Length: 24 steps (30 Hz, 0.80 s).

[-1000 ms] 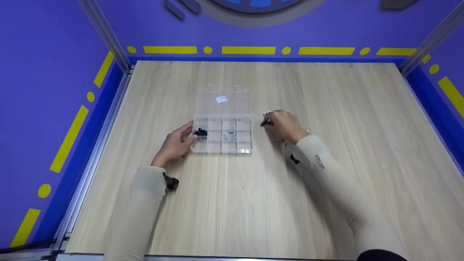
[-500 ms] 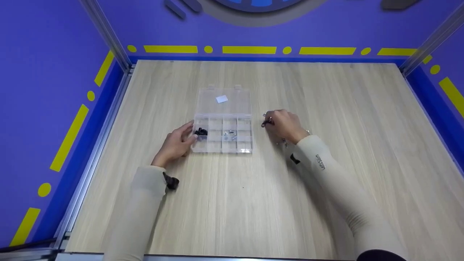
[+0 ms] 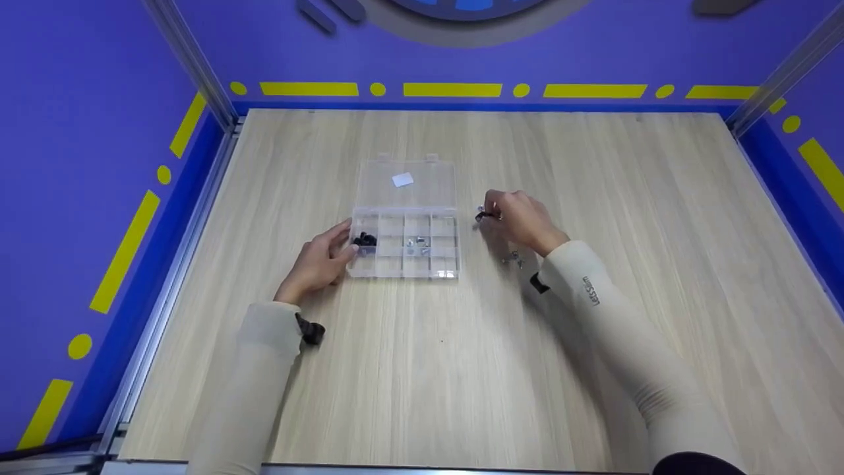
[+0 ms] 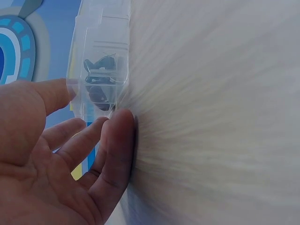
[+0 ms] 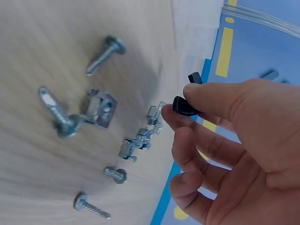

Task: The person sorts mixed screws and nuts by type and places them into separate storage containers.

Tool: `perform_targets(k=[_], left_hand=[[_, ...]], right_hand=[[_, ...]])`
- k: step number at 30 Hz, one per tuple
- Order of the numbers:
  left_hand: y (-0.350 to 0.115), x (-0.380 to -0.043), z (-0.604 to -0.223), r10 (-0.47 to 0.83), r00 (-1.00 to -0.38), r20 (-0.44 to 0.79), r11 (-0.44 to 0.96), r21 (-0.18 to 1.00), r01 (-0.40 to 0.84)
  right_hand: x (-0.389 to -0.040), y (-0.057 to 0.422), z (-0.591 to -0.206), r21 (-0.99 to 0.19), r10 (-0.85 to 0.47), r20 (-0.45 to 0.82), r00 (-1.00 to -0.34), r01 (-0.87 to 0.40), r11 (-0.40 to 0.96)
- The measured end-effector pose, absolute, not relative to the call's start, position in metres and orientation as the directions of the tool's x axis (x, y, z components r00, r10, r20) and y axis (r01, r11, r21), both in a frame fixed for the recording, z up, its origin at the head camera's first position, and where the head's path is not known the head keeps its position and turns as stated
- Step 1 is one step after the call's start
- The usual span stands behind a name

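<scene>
My left hand [image 3: 316,264] holds the near left side of a clear divided plastic box [image 3: 389,276], its thumb at the rim and its fingers along the outer wall. Black plastic pieces [image 3: 364,240] lie in a left compartment; small metal parts [image 3: 417,247] lie in another. To the right of the box, my right hand [image 3: 524,221] pinches a small black plastic piece [image 5: 184,107] between thumb and forefinger, above the table. Below it, the right wrist view shows several screws [image 5: 105,55] and metal clip nuts [image 5: 101,108] loose on the wood. The thumb partly hides the pinched piece.
The box's clear lid [image 3: 428,185] lies folded back, with a white label [image 3: 403,179] on it. Blue-purple panels [image 3: 455,66] stand behind and at both sides of the wooden table [image 3: 422,382].
My right hand has shifted slightly away from me and lifted, still pinching the black piece. More of the metal parts beneath it show. My left hand and the box have stayed in place.
</scene>
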<state>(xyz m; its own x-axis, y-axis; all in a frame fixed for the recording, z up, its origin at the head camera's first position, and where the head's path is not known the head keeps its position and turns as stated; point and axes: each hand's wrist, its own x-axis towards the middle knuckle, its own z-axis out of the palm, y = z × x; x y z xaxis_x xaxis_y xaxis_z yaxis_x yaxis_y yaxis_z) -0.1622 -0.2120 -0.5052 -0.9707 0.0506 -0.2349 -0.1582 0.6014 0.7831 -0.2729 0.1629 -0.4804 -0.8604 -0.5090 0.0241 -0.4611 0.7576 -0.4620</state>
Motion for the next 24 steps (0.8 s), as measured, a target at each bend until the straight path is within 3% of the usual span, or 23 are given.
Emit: perform_targets(k=[10,24], left_hand=[[-0.213,-0.162,-0.506,0.061,-0.972,-0.229,0.595,0.790,-0.148],[-0.214,-0.161,-0.504,0.096,-0.976,-0.196,0.606,0.789,-0.099]], right_hand=[[-0.274,0.151,-0.468,-0.574,-0.600,0.146,-0.787,-0.561,0.597],[-0.265,0.115,-0.451,-0.582,-0.654,0.215,-0.725,-0.633,0.511]])
